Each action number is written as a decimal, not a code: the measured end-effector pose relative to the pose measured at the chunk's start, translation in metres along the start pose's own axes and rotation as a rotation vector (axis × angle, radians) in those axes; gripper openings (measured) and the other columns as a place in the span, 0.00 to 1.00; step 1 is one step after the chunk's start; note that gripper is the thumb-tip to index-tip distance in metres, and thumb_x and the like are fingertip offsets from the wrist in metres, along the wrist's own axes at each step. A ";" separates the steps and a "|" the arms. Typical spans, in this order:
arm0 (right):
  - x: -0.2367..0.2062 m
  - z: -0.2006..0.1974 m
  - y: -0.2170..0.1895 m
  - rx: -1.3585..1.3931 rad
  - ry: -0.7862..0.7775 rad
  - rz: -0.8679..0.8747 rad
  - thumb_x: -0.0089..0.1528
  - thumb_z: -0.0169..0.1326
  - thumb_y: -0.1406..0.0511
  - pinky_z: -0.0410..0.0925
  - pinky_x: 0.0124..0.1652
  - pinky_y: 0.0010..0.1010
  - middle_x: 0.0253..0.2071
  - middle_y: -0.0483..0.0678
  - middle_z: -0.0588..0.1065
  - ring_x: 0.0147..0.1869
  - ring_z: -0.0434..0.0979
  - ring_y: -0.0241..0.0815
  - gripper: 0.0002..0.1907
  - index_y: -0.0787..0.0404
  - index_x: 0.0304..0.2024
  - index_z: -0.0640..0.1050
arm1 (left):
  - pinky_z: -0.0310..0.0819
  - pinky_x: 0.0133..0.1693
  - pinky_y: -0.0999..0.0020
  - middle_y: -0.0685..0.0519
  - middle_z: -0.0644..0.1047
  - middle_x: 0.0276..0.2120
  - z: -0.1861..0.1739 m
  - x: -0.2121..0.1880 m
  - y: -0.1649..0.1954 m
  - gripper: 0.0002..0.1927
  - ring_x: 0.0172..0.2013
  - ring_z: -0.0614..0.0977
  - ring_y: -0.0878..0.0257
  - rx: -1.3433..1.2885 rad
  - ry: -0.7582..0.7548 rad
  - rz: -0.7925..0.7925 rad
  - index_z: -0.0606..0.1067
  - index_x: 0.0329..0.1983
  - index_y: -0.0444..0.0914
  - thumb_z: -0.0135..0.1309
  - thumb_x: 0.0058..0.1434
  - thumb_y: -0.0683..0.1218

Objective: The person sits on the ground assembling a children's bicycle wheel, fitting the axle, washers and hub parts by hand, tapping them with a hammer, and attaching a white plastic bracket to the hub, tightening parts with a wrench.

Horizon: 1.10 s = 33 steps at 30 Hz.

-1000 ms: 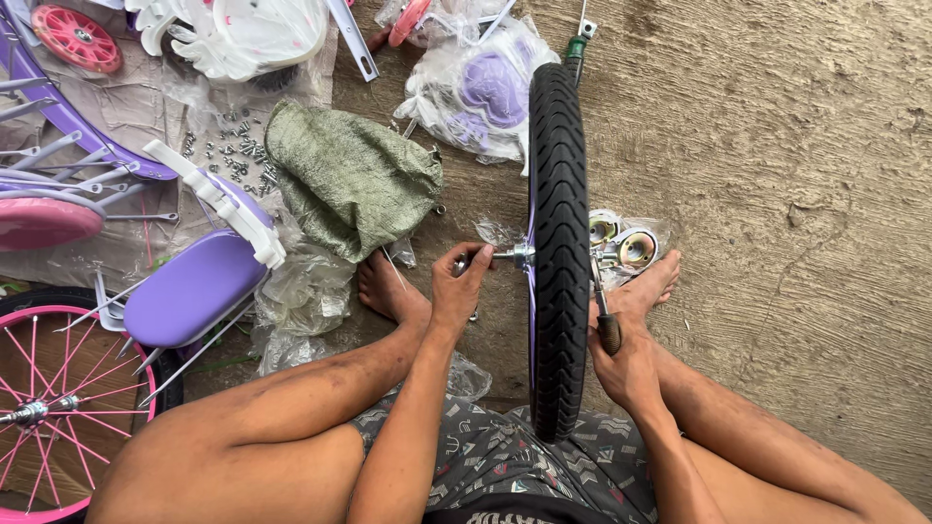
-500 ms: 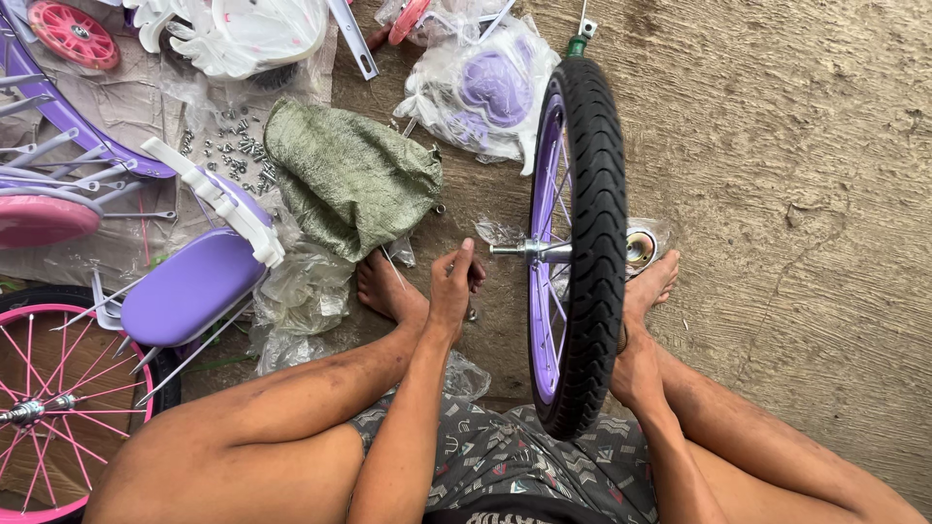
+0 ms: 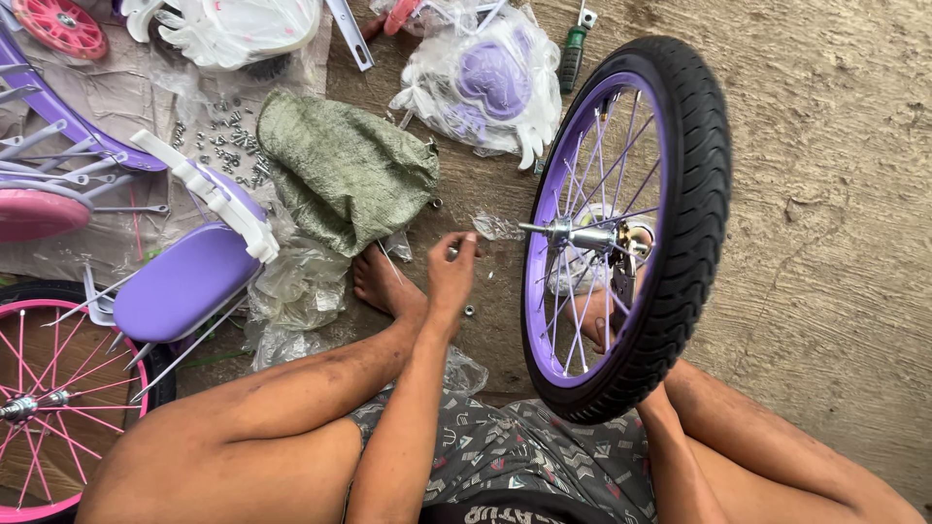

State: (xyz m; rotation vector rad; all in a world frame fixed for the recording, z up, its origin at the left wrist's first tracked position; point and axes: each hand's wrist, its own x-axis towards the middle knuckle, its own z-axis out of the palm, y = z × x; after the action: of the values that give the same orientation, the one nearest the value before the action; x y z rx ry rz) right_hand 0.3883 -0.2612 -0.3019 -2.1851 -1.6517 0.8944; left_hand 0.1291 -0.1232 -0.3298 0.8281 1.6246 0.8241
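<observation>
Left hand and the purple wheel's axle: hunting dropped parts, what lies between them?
Head view: between the left hand and the axle, a crumpled clear plastic scrap on bare ground.

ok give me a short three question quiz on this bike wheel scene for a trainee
1. True or false: the purple-rimmed wheel lies flat on the ground.
2. What does the left hand pinch? A) a small metal part B) the green screwdriver C) the green cloth
3. Fill in: the right hand sits behind the wheel's ____.

Key: 1 false, it stands on edge, tilted. 2 A. 3 spokes; what the right hand grips cannot be made out.
</observation>
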 end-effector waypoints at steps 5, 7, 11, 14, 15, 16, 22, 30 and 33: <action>0.011 -0.007 -0.030 0.238 0.027 0.246 0.66 0.59 0.59 0.60 0.29 0.41 0.23 0.50 0.68 0.27 0.65 0.45 0.19 0.66 0.27 0.73 | 0.70 0.31 0.72 0.52 0.83 0.33 -0.011 0.007 -0.002 0.13 0.29 0.77 0.68 0.073 0.002 -0.020 0.82 0.47 0.39 0.55 0.68 0.50; 0.013 -0.012 -0.038 0.420 0.028 0.322 0.66 0.58 0.60 0.58 0.26 0.40 0.21 0.48 0.66 0.25 0.63 0.43 0.19 0.65 0.26 0.72 | 0.75 0.42 0.72 0.50 0.83 0.43 -0.008 0.000 0.008 0.17 0.41 0.80 0.68 0.003 -0.100 0.157 0.80 0.54 0.39 0.55 0.69 0.53; 0.007 -0.013 -0.039 0.391 0.020 0.302 0.65 0.58 0.60 0.60 0.28 0.40 0.22 0.47 0.70 0.25 0.66 0.43 0.15 0.65 0.29 0.75 | 0.81 0.35 0.65 0.48 0.78 0.49 0.013 -0.016 0.037 0.32 0.38 0.83 0.61 0.093 -0.206 0.126 0.70 0.66 0.44 0.52 0.63 0.63; 0.001 -0.004 -0.028 0.242 0.054 0.094 0.65 0.57 0.61 0.64 0.35 0.40 0.30 0.49 0.73 0.33 0.70 0.46 0.11 0.64 0.37 0.76 | 0.83 0.36 0.60 0.46 0.77 0.47 0.031 -0.010 0.053 0.33 0.37 0.85 0.57 0.190 -0.267 0.245 0.69 0.63 0.42 0.47 0.64 0.67; -0.001 -0.001 -0.023 0.215 0.065 -0.004 0.65 0.56 0.61 0.64 0.38 0.41 0.34 0.51 0.73 0.38 0.71 0.48 0.11 0.64 0.41 0.76 | 0.80 0.38 0.57 0.45 0.79 0.44 0.038 -0.006 0.055 0.30 0.37 0.85 0.55 0.237 -0.255 0.316 0.73 0.58 0.40 0.47 0.67 0.66; -0.002 0.001 -0.018 0.186 0.077 -0.103 0.65 0.55 0.62 0.65 0.42 0.43 0.39 0.53 0.74 0.42 0.72 0.50 0.12 0.64 0.44 0.75 | 0.78 0.39 0.54 0.44 0.81 0.40 0.043 -0.002 0.056 0.28 0.36 0.85 0.54 0.284 -0.243 0.388 0.76 0.53 0.38 0.47 0.69 0.65; 0.000 -0.007 -0.014 -0.082 0.089 -0.277 0.60 0.56 0.63 0.69 0.49 0.49 0.50 0.61 0.77 0.52 0.76 0.62 0.19 0.61 0.53 0.77 | 0.72 0.34 0.51 0.44 0.77 0.20 0.058 0.005 0.039 0.21 0.24 0.82 0.48 0.385 -0.156 0.245 0.74 0.32 0.36 0.45 0.72 0.56; 0.005 -0.023 -0.059 -0.131 0.043 0.033 0.57 0.58 0.61 0.70 0.45 0.53 0.44 0.67 0.76 0.45 0.77 0.68 0.23 0.63 0.53 0.75 | 0.67 0.30 0.50 0.40 0.76 0.21 0.055 -0.004 0.047 0.20 0.22 0.78 0.47 0.266 0.002 0.325 0.75 0.29 0.33 0.49 0.70 0.53; 0.003 -0.020 -0.060 -0.133 0.060 0.057 0.57 0.58 0.60 0.70 0.43 0.53 0.47 0.67 0.76 0.46 0.77 0.69 0.20 0.58 0.51 0.77 | 0.68 0.30 0.52 0.40 0.77 0.22 0.052 -0.008 0.046 0.20 0.23 0.79 0.46 0.246 0.008 0.300 0.75 0.30 0.32 0.48 0.70 0.53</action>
State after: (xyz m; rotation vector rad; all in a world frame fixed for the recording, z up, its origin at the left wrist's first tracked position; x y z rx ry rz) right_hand 0.3547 -0.2365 -0.2545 -2.3337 -1.6731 0.7452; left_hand 0.1860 -0.1013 -0.2962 1.2665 1.6526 0.8433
